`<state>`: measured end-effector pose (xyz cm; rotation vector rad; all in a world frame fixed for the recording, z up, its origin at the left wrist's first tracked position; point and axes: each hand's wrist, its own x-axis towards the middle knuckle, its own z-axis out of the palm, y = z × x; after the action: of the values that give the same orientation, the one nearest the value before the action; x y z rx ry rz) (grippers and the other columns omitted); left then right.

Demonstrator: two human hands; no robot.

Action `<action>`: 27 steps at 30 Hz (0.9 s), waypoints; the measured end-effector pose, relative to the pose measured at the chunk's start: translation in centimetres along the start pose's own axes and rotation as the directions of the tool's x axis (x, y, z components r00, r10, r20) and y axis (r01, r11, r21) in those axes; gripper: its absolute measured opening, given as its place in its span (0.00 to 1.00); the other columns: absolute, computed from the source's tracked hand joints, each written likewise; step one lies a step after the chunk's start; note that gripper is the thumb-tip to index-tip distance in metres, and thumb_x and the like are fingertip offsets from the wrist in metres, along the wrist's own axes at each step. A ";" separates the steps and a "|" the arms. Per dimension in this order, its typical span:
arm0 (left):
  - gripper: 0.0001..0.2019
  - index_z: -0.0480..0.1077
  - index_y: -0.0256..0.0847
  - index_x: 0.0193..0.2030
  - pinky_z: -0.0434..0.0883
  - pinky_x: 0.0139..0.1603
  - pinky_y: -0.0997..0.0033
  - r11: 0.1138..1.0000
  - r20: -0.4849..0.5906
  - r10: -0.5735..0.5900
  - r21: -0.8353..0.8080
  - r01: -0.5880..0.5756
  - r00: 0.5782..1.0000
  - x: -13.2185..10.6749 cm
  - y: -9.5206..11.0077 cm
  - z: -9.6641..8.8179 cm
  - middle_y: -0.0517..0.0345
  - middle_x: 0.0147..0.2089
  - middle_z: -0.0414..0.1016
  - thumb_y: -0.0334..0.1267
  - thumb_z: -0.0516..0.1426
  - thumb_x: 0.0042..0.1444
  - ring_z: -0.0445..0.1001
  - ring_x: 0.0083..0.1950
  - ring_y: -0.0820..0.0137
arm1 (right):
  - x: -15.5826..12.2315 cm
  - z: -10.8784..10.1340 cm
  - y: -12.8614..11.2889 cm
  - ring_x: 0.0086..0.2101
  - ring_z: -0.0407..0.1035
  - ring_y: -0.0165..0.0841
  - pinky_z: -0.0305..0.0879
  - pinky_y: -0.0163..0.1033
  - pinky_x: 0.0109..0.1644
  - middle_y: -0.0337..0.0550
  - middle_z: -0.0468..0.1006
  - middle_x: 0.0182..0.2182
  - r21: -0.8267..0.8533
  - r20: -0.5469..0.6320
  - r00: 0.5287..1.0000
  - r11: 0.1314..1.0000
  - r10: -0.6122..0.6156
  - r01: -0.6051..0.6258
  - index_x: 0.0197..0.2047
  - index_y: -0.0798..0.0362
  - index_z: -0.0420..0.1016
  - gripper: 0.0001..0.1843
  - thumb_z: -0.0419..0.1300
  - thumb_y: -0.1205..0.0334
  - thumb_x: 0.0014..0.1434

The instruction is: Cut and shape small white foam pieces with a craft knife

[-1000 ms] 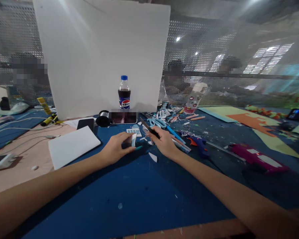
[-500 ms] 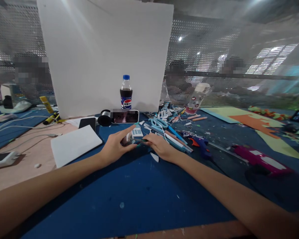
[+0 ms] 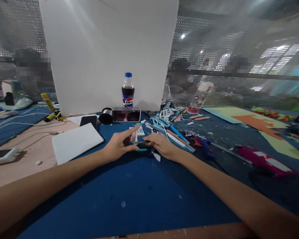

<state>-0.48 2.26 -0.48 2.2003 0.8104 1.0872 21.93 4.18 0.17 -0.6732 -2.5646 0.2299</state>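
Note:
My left hand [image 3: 118, 144] is around a small white piece [image 3: 135, 136], partly see-through, with its thumb and index finger stretched to either side. Just behind lies a white piece with a blue grid pattern [image 3: 141, 131]. My right hand [image 3: 163, 144] pinches a thin, dark metallic tool [image 3: 139, 142] whose tip points left toward the white piece. Its exact kind is too small to tell. A white scrap [image 3: 156, 156] lies beside the right hand's fingers. Light blue scissors [image 3: 160, 122] rest just beyond that hand.
Behind stand a cola bottle [image 3: 128, 94] and a phone [image 3: 126, 116] against a white board [image 3: 109, 56]. White sheets [image 3: 77, 142] lie left. To the right are scraps, pens [image 3: 180, 132], a blue glue gun [image 3: 204, 146], a magenta tool [image 3: 266, 161] and coloured paper [image 3: 254, 121].
Both hands stay close together, with small finger shifts. The white piece in my left hand now looks turned, and the view has shifted slightly.

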 end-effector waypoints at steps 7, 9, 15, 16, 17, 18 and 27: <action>0.33 0.56 0.41 0.61 0.71 0.47 0.61 0.996 -0.016 0.026 -0.085 -0.027 1.000 0.0 0.1 0.0 0.48 0.46 0.73 0.37 0.62 0.48 0.74 0.42 0.64 | 0.0 -0.1 -0.1 0.32 0.59 0.33 0.56 0.38 0.37 0.46 0.71 0.32 0.006 0.037 0.999 1.000 0.025 -0.025 0.40 0.55 0.68 0.13 0.43 0.66 0.63; 0.33 0.56 0.41 0.61 0.71 0.47 0.61 0.995 -0.033 0.037 -0.090 -0.039 0.999 -0.1 0.1 0.0 0.48 0.46 0.73 0.37 0.62 0.48 0.74 0.43 0.64 | 0.1 -0.1 -0.1 0.31 0.59 0.33 0.56 0.37 0.36 0.45 0.71 0.31 0.009 0.040 0.999 0.999 0.036 -0.037 0.40 0.55 0.68 0.13 0.43 0.66 0.63; 0.32 0.57 0.41 0.60 0.72 0.48 0.62 0.994 -0.039 0.045 -0.095 -0.048 0.998 -0.1 0.2 0.0 0.49 0.46 0.74 0.35 0.62 0.48 0.74 0.43 0.65 | 0.3 -0.3 -0.3 0.31 0.60 0.33 0.56 0.37 0.36 0.45 0.71 0.30 -0.002 0.047 0.999 1.000 0.009 -0.009 0.41 0.56 0.69 0.12 0.45 0.67 0.62; 0.32 0.58 0.41 0.60 0.72 0.47 0.62 0.994 -0.040 0.046 -0.096 -0.049 0.998 -0.1 0.2 0.0 0.49 0.46 0.74 0.35 0.62 0.48 0.74 0.43 0.65 | 0.3 -0.3 -0.4 0.31 0.60 0.33 0.56 0.38 0.36 0.46 0.72 0.30 -0.007 0.046 0.999 1.000 0.007 -0.006 0.41 0.57 0.69 0.12 0.45 0.67 0.62; 0.32 0.58 0.41 0.60 0.72 0.47 0.62 0.994 -0.040 0.046 -0.098 -0.050 0.998 -0.1 0.2 0.0 0.50 0.45 0.74 0.35 0.62 0.48 0.74 0.43 0.65 | 0.3 -0.3 -0.4 0.31 0.60 0.34 0.56 0.38 0.37 0.46 0.72 0.31 -0.010 0.045 0.999 1.000 0.003 -0.002 0.41 0.57 0.69 0.12 0.45 0.66 0.63; 0.32 0.58 0.40 0.60 0.72 0.47 0.62 0.994 -0.039 0.047 -0.101 -0.051 0.998 -0.1 0.2 0.0 0.50 0.46 0.74 0.35 0.62 0.48 0.74 0.43 0.65 | 0.3 -0.3 -0.5 0.31 0.60 0.34 0.56 0.38 0.37 0.47 0.72 0.31 -0.013 0.043 0.999 1.000 -0.001 0.002 0.41 0.57 0.69 0.13 0.45 0.65 0.63; 0.29 0.57 0.39 0.59 0.71 0.47 0.62 0.998 0.016 0.024 -0.067 -0.023 1.000 -0.1 0.3 -0.1 0.49 0.47 0.73 0.34 0.59 0.50 0.74 0.44 0.64 | 0.2 -0.4 -0.5 0.32 0.60 0.34 0.55 0.38 0.37 0.47 0.72 0.32 -0.030 0.022 1.000 1.000 0.006 -0.005 0.39 0.58 0.69 0.13 0.46 0.62 0.63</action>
<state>-0.54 2.03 -0.22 2.1658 0.7323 1.0897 21.79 3.88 0.68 -0.6924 -2.5923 0.2022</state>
